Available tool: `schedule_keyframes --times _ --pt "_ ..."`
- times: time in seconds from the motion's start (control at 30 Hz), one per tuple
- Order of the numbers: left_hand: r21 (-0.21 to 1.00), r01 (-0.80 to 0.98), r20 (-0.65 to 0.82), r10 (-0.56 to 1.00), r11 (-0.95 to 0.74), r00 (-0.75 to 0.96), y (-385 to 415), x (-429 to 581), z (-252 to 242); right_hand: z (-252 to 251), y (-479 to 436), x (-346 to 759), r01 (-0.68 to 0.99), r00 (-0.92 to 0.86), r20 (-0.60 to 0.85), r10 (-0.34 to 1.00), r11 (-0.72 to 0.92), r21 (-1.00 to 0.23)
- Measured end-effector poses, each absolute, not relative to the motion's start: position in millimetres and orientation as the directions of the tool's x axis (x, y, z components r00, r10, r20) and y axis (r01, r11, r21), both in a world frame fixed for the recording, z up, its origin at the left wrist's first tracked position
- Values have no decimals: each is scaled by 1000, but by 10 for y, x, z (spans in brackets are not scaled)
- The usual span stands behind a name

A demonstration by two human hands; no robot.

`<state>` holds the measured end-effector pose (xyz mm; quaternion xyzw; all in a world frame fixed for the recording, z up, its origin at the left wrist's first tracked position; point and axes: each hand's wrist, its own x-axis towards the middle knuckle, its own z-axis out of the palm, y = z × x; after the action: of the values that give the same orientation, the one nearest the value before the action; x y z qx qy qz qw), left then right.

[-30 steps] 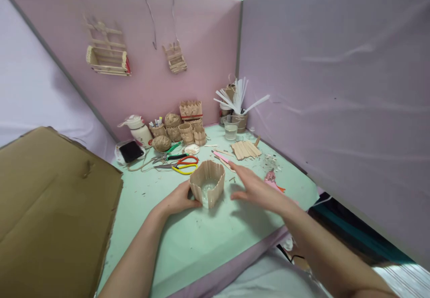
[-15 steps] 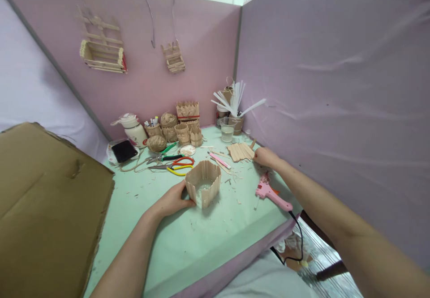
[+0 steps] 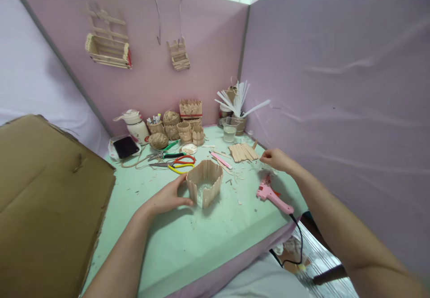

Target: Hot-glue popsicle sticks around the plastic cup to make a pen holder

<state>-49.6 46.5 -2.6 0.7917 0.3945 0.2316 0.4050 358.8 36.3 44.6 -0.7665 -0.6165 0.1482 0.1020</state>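
A pot made of pale wooden craft sticks [image 3: 210, 190] stands upright on the table, a gap in its near wall and a shiny clear base inside. My left hand [image 3: 171, 195] is at its left side, thumb and fingers spread, fingertips against or very close to the wall. Over the table's right part, my right hand [image 3: 277, 160] has its fingers pinched together; what they hold, if anything, is too small to make out. Just left of it lies a flat pile of wooden sticks [image 3: 242, 152]. Below that hand rests a pink glue gun [image 3: 273, 198].
Red-and-yellow-handled scissors [image 3: 181, 163], green-handled pliers [image 3: 168, 155] and a pink craft knife [image 3: 221, 159] lie behind the pot. Farther back are twine balls [image 3: 158, 141], a water cup [image 3: 230, 132] and a white kettle [image 3: 136, 128]. A large cardboard piece [image 3: 50, 199] fills the left.
My right hand has lifted away from the stick pile, slightly to the right. My left hand's grip on the pot has loosened, its thumb now a little apart. The view has shifted slightly.
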Motion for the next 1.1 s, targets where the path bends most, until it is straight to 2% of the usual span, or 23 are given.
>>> schedule_keyframes --times 0.07,0.13,0.2,0.27,0.33,0.43,0.53,0.67,0.8,0.87,0.93,1.03,1.1 --pt "805 437 173 863 -402 475 425 -540 125 558 161 3527 876 152 -109 982 -185 -446" --pt "738 474 381 876 -481 295 279 -545 316 679 -69 3419 778 65 -132 989 -133 -614" --pt "608 537 626 769 -585 129 4 -483 499 809 -323 3250 636 -98 -140 985 -46 -771" --pt "426 533 756 611 -732 235 -356 -348 618 926 -577 3031 571 -291 -159 943 38 -820" --pt "272 485 747 501 -831 438 -709 -161 646 997 -792 2794 565 -410 -107 906 160 -810" --pt "163 452 715 421 -877 559 -1048 106 552 972 -986 2491 578 -521 -151 840 217 -787" --pt "183 448 661 446 -875 603 -1137 230 409 842 -1025 2313 606 -540 -217 814 197 -771" --pt "241 473 617 510 -847 599 -1128 205 261 715 -977 2224 576 -531 -278 801 100 -811" --pt "329 447 622 547 -832 561 -1104 115 154 704 -946 2304 540 -526 -267 807 74 -839" --pt "410 440 652 594 -799 472 -1077 39 111 697 -926 2449 598 -463 -234 855 106 -795" --pt "513 458 647 678 -726 350 -1050 -62 63 649 -893 2661 743 -306 -197 931 105 -661" --pt "715 467 540 835 -521 105 -1022 -219 -38 462 -831 3023 961 -18 -137 990 -20 -277" --pt "856 384 402 913 -346 -74 -1011 -292 -114 275 -798 3232 993 99 -113 989 -106 -55"
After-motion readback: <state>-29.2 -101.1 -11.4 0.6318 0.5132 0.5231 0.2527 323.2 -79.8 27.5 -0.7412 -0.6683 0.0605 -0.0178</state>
